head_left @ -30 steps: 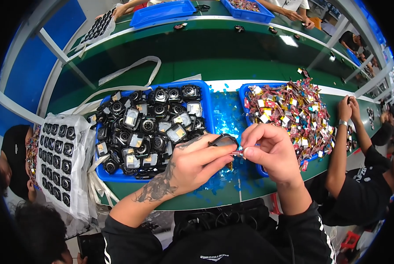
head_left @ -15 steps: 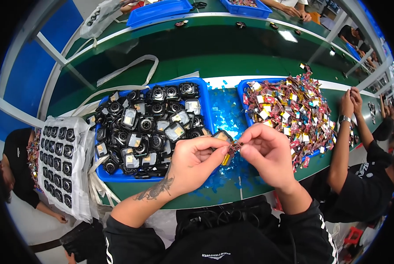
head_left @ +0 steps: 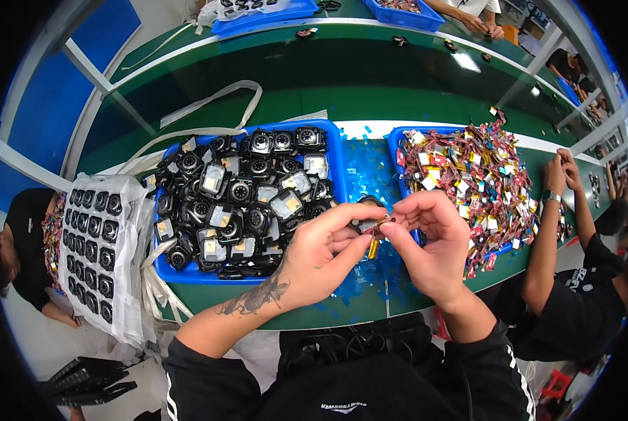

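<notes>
Between my hands is a small reddish circuit part with a yellow strip [head_left: 373, 249], held above the gap between two blue bins. My left hand [head_left: 328, 254] pinches it from the left with thumb and forefinger. From the right, my right hand [head_left: 432, 242] pinches the same part, its fingertips almost touching the left ones. Just behind the fingers is a dark watch case [head_left: 365, 223], mostly hidden by them. The left blue bin [head_left: 341, 165] is piled with black watch cases [head_left: 241, 191]. A heap of reddish circuit parts [head_left: 461, 179] overflows the right blue bin [head_left: 398, 151].
Blue film scraps [head_left: 363, 175] litter the green table [head_left: 342, 316] between the bins. At far left stands a white tray of watch cases [head_left: 89, 245], with white straps [head_left: 163, 295] beside it. A co-worker's hands [head_left: 561, 172] are at the right. Across the green conveyor [head_left: 314, 77], another person works.
My hands have shifted slightly, still pinching the small part, and the whole view has moved a little. Across the conveyor, a white tray of watch cases now lies over the far blue bin.
</notes>
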`<act>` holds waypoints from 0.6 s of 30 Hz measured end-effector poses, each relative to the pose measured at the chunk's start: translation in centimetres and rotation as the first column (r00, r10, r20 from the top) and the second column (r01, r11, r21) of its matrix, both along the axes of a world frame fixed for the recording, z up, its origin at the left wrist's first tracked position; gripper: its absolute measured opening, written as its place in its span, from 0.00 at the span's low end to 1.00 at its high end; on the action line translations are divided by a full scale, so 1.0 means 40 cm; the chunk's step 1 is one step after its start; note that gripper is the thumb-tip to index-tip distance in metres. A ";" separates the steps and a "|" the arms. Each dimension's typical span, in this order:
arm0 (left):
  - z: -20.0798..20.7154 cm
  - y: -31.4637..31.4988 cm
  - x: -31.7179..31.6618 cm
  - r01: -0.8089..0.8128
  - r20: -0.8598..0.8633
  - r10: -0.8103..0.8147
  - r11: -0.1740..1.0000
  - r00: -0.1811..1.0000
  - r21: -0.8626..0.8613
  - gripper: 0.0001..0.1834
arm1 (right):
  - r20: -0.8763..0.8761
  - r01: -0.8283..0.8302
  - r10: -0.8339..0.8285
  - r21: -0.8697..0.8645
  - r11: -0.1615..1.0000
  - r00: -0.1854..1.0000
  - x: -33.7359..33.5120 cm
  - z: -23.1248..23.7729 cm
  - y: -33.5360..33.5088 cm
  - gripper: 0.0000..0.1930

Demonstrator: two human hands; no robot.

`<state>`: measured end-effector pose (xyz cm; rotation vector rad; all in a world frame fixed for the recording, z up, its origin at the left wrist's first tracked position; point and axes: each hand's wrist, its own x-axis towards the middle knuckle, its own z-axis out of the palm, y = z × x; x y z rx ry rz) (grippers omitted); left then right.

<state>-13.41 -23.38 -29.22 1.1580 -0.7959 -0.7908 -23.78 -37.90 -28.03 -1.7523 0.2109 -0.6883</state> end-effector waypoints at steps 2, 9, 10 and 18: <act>-0.005 -0.004 0.001 -0.014 -0.014 0.014 1.000 1.000 -0.015 0.18 | -0.021 -0.010 0.009 -0.026 1.000 1.000 0.002 -0.004 0.000 0.12; -0.001 -0.009 -0.012 -0.095 -0.087 0.091 0.995 0.992 -0.039 0.22 | -0.008 0.123 -0.128 -0.217 0.968 0.992 0.015 -0.009 0.017 0.17; 0.000 -0.008 -0.013 -0.109 -0.100 0.107 0.994 0.989 -0.019 0.23 | -0.053 0.137 -0.149 -0.183 0.974 0.987 0.020 0.001 0.018 0.19; 0.046 0.027 0.027 -0.342 0.443 0.277 0.937 0.852 0.073 0.24 | -0.211 -0.218 0.160 -0.289 0.932 0.964 0.102 0.086 -0.038 0.18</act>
